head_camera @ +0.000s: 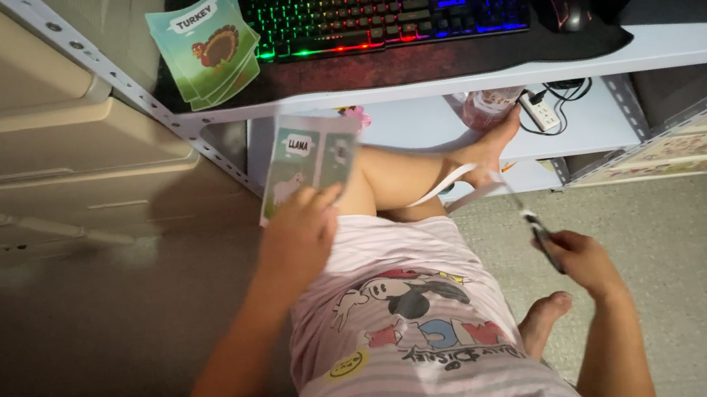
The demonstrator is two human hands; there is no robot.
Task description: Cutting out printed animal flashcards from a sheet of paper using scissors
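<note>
You are working in a dim room; the floor (75,328) and lower corners sink into murky shadow. The brightest light is the rainbow glow of the keyboard (389,4) and the red glint on the mouse (562,2). Your left hand (300,236) and the card (307,164) it holds are motion-blurred, and the scissors (534,222) smear too. Straight edges bow near the frame's borders.

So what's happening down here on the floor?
A person sits on the floor by a low desk. The left hand holds up a printed sheet of animal picture cards, and the right hand grips a pair of scissors. A thin trimmed paper strip lies across the leg. A small stack of cut cards rests on the desk beside a lit rainbow keyboard and a mouse.
</note>
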